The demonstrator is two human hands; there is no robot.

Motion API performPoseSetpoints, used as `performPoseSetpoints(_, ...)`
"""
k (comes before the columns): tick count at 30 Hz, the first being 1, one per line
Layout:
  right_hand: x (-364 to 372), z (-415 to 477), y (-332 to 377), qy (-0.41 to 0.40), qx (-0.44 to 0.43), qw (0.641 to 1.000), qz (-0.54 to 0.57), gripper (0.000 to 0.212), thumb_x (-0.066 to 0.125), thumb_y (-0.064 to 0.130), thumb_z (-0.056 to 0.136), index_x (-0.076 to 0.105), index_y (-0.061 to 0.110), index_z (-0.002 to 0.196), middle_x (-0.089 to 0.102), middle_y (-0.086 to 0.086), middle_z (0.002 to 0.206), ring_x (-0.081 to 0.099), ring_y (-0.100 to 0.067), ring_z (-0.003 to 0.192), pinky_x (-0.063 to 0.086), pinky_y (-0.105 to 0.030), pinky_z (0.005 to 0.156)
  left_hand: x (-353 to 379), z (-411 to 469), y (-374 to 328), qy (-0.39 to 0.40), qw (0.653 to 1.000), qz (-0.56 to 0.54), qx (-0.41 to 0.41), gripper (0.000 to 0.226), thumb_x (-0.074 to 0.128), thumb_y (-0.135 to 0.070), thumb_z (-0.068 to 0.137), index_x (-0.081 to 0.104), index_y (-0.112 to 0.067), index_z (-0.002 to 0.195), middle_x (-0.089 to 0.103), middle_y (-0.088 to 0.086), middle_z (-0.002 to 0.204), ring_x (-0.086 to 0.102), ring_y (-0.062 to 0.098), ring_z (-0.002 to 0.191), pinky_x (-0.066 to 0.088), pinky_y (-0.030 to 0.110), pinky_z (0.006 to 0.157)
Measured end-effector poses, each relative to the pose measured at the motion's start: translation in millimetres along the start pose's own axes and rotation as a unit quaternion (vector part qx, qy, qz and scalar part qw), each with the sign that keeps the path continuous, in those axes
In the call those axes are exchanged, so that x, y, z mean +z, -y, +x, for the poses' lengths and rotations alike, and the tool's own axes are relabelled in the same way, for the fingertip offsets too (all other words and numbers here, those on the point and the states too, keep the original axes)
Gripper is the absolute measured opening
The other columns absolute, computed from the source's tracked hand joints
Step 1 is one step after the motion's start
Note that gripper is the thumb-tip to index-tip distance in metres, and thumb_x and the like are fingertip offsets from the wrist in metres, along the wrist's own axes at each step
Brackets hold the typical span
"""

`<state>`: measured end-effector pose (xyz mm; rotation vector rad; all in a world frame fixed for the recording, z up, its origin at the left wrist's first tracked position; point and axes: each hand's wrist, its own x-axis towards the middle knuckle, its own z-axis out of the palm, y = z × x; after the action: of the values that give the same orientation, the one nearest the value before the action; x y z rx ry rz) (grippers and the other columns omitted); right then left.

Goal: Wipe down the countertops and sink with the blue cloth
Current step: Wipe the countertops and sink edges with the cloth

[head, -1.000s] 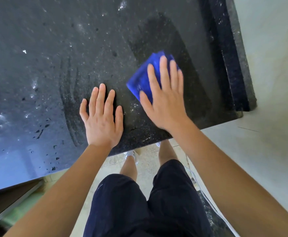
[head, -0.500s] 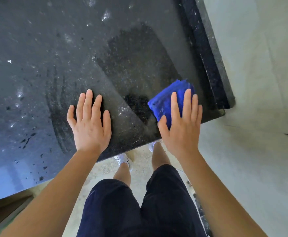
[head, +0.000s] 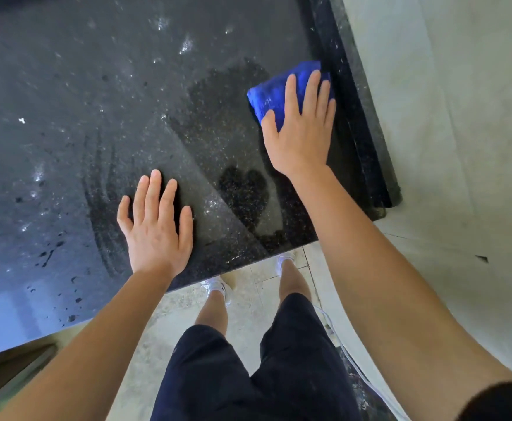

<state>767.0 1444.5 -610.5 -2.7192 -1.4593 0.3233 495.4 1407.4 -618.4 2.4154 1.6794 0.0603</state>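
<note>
Cloth (head: 274,95), blue, folded, under flat right hand (head: 302,132).

Right hand (head: 302,129) flat on blue cloth (head: 274,94), dark wet countertop (head: 96,86).

No text, label, brand, number or sign can be read anywhere in the view. The white shoe (head: 214,284) under the counter's edge bears a small dark mark, too small to make out.
</note>
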Motion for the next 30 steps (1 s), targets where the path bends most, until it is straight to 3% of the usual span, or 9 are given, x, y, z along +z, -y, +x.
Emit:
performPoseSetpoints(6,-2,35,3,0.02,-0.039,0.999,-0.007,0.071,0.026,0.049,0.099,0.014,0.015,0.16,0.006,-0.02,0.166,0.005,-0.038,0.153,0.007,-0.051,0.124,1,1,2,-0.008,1.0,-0.009,0.003,0.055,0.036,-0.045,0.101,0.044,-0.012,0.144,0.031,0.009,0.159,0.023,0.027,0.149,0.015,0.054,0.118)
performPoseSetpoints(12,-3,-60,-48,0.022,-0.026,0.999,-0.005,0.069,0.029,0.049,0.102,0.014,0.015,0.16,0.005,-0.019,0.166,0.005,-0.038,0.153,0.011,-0.052,0.124,-3,16,-12,-0.05,0.998,-0.032,-0.011,0.054,0.039,-0.049,0.1,0.053,-0.008,0.134,0.043,0.014,0.149,0.036,0.032,0.14,0.023,0.057,0.112)
performPoseSetpoints(17,-2,-95,-67,0.05,-0.016,0.999,-0.011,0.071,0.035,0.049,0.1,0.014,0.016,0.16,0.004,-0.021,0.166,0.003,-0.04,0.153,0.01,-0.054,0.124,-12,70,-39,-0.021,0.998,-0.051,-0.01,0.064,0.038,-0.055,0.1,0.036,-0.013,0.148,0.02,0.015,0.161,0.019,0.033,0.148,0.014,0.057,0.116)
performPoseSetpoints(21,-3,-42,-43,0.048,-0.02,0.998,-0.02,0.071,0.027,0.053,0.101,0.011,0.016,0.16,0.002,-0.023,0.165,0.002,-0.041,0.152,0.007,-0.053,0.124,-10,115,-55,0.036,0.999,-0.017,-0.021,0.08,0.029,-0.065,0.097,0.009,-0.016,0.157,-0.004,0.014,0.165,-0.004,0.032,0.152,0.003,0.059,0.118)
performPoseSetpoints(30,-20,131,36,0.056,-0.049,0.997,-0.013,0.071,0.024,0.054,0.1,0.008,0.019,0.161,-0.002,-0.021,0.166,-0.002,-0.038,0.153,0.002,-0.051,0.124,7,127,-58,0.083,0.996,0.027,-0.036,0.085,0.015,-0.07,0.095,0.003,-0.014,0.157,-0.005,0.014,0.165,-0.007,0.032,0.152,0.002,0.062,0.118)
